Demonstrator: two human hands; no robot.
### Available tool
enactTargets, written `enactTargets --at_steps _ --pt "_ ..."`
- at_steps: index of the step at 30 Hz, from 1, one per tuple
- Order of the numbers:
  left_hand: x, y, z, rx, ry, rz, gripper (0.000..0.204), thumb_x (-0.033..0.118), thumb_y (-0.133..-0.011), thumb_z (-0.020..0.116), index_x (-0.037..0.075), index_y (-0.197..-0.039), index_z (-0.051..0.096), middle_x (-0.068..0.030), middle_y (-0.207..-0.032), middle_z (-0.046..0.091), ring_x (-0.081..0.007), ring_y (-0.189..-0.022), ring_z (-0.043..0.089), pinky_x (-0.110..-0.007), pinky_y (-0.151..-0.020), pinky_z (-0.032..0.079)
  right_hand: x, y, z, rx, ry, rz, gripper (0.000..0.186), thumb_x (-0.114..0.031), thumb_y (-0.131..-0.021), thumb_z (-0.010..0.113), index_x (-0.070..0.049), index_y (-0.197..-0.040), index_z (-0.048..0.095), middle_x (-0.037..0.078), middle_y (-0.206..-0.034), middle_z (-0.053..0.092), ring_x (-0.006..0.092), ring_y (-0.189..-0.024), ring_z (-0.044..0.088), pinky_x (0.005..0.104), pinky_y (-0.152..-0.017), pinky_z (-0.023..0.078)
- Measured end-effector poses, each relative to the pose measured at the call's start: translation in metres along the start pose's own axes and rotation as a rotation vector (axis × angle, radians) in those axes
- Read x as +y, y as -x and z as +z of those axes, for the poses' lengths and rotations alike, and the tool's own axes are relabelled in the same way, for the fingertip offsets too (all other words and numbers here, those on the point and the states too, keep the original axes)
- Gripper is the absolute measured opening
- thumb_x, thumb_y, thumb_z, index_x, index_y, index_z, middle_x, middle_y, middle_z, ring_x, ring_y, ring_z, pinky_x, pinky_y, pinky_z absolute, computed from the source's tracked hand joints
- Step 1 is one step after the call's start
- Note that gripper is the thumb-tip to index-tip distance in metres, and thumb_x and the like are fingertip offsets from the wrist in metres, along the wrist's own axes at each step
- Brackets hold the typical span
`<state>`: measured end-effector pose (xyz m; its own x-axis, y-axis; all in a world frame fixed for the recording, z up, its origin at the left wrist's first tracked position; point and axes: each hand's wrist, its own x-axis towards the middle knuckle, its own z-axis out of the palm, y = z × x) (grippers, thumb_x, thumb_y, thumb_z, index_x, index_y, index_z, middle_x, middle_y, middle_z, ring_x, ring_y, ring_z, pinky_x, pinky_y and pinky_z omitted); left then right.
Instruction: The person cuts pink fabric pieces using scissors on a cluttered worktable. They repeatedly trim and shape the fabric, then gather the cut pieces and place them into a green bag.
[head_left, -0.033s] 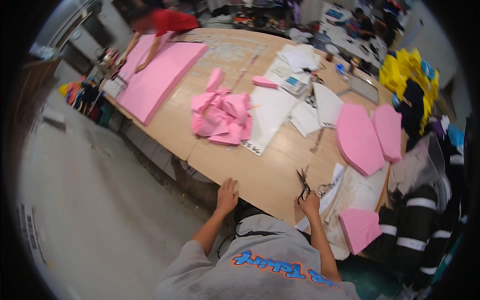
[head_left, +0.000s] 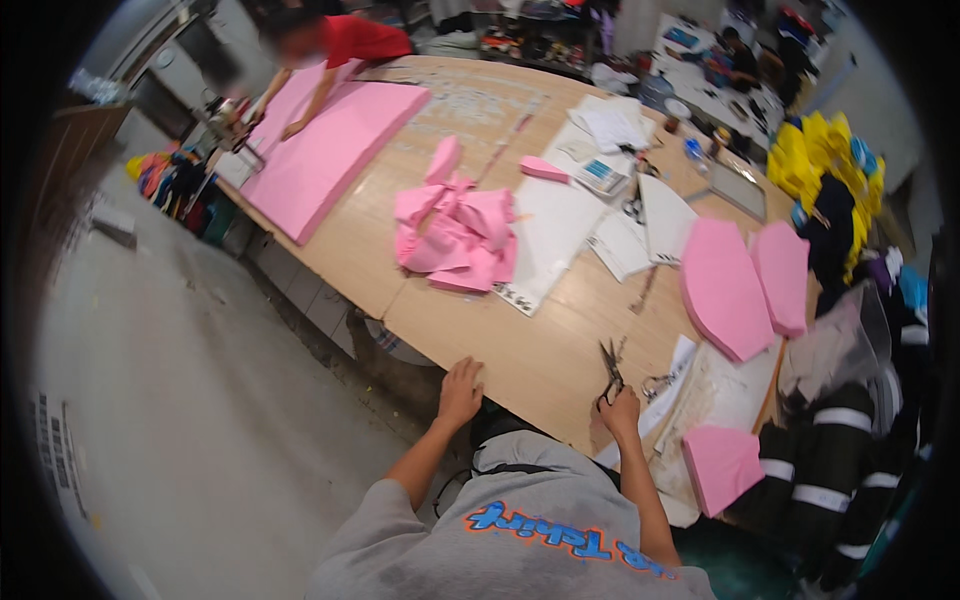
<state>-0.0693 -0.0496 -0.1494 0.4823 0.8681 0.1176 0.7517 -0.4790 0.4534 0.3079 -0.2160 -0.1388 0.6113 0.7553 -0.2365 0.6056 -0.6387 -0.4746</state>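
Black-handled scissors (head_left: 610,372) are gripped in my right hand (head_left: 619,410), their blades apart and pointing away from me over the tabletop. My left hand (head_left: 461,390) lies on the near edge of the wooden table (head_left: 470,328), fingers stretched out, holding nothing. Ahead of it is a crumpled heap of pink fabric scraps (head_left: 458,240). Right of the scissors lie a white paper strip (head_left: 668,380) and another small pair of scissors (head_left: 655,387), partly over the paper.
Several stacks of cut pink pieces (head_left: 725,285) lie along the right side, near white paper patterns (head_left: 560,225). At the far left, a person in a red top (head_left: 350,42) handles a cutting machine (head_left: 228,125) beside a thick pink fabric stack (head_left: 335,145). Dark rolls (head_left: 835,450) stand at right.
The table and things on it have shifted slightly rightward in view. My left hand stays on the edge, and my right hand still holds the scissors.
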Motion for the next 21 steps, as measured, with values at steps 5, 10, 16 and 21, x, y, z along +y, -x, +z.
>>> enactTargets --at_steps 5,10,16,21 --pt "-0.061 -0.042 -0.031 0.012 0.311 -0.102 0.042 0.009 -0.106 0.073 0.004 -0.147 0.069 -0.0237 -0.149 0.069 -0.0437 -0.14 0.065 -0.053 -0.12 0.052 -0.041 -0.006 0.028 0.098 -0.033 0.047 0.059 -0.019 -0.092 0.09 0.015 -0.132 0.062 0.037 -0.126 0.072 0.055 -0.122 0.07 0.0592 -0.109 0.056" --pt "-0.152 -0.124 -0.062 0.308 0.414 -0.267 0.042 0.011 -0.108 0.071 0.003 -0.149 0.068 -0.024 -0.144 0.069 -0.0427 -0.132 0.068 -0.051 -0.116 0.054 -0.071 0.0 0.039 0.203 0.102 0.026 0.049 -0.006 -0.098 0.079 0.009 -0.141 0.061 0.031 -0.127 0.071 0.0526 -0.123 0.066 0.0616 -0.109 0.053" --pt "-0.249 -0.23 -0.079 0.506 0.408 -0.363 0.056 0.025 -0.116 0.07 -0.004 -0.161 0.055 -0.0298 -0.156 0.061 -0.0466 -0.145 0.06 -0.053 -0.125 0.047 -0.15 -0.053 0.053 0.376 0.019 -0.113 0.033 -0.003 -0.097 0.074 0.002 -0.129 0.069 0.026 -0.132 0.069 0.049 -0.127 0.065 0.0568 -0.11 0.053" --pt "-0.293 -0.324 -0.08 0.449 0.467 -0.432 0.073 0.04 -0.121 0.062 -0.008 -0.171 0.042 -0.0347 -0.173 0.049 -0.0499 -0.163 0.046 -0.055 -0.135 0.039 -0.269 -0.187 0.053 0.39 -0.225 -0.401 0.033 -0.008 -0.099 0.077 -0.002 -0.131 0.069 0.024 -0.139 0.067 0.0456 -0.137 0.063 0.0512 -0.121 0.049"
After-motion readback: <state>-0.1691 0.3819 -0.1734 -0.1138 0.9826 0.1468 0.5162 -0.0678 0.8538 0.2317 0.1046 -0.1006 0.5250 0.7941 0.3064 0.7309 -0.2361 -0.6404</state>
